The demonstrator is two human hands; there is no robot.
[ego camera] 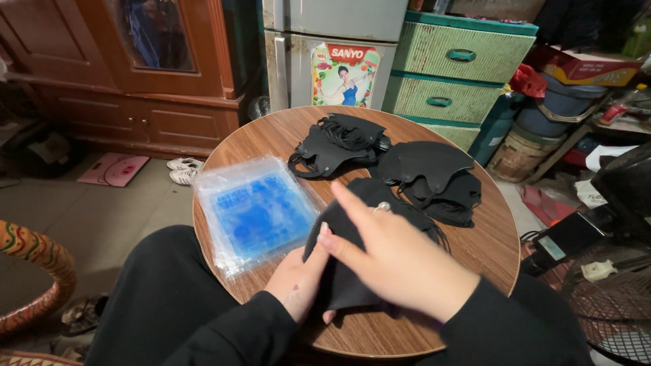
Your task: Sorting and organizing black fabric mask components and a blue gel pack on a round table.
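A black fabric face mask [342, 274] lies at the near edge of a round wooden table [488, 247]. My left hand [295, 281] grips its left side from below. My right hand [393, 254], with a ring on one finger, lies flat on top of it, fingers pointing up-left. More black masks are heaped behind: one pile [434, 179] right of centre, another with loose ear loops [339, 142] further back. A stack of clear plastic bags with blue print [254, 213] sits on the table's left side.
My black-clad knees [169, 298] press against the table's near edge. Beyond the table stand a fridge [325, 61], green drawers [454, 68] and a wooden cabinet [149, 68]. A fan [610, 291] stands at the right, white shoes [182, 171] on the floor to the left.
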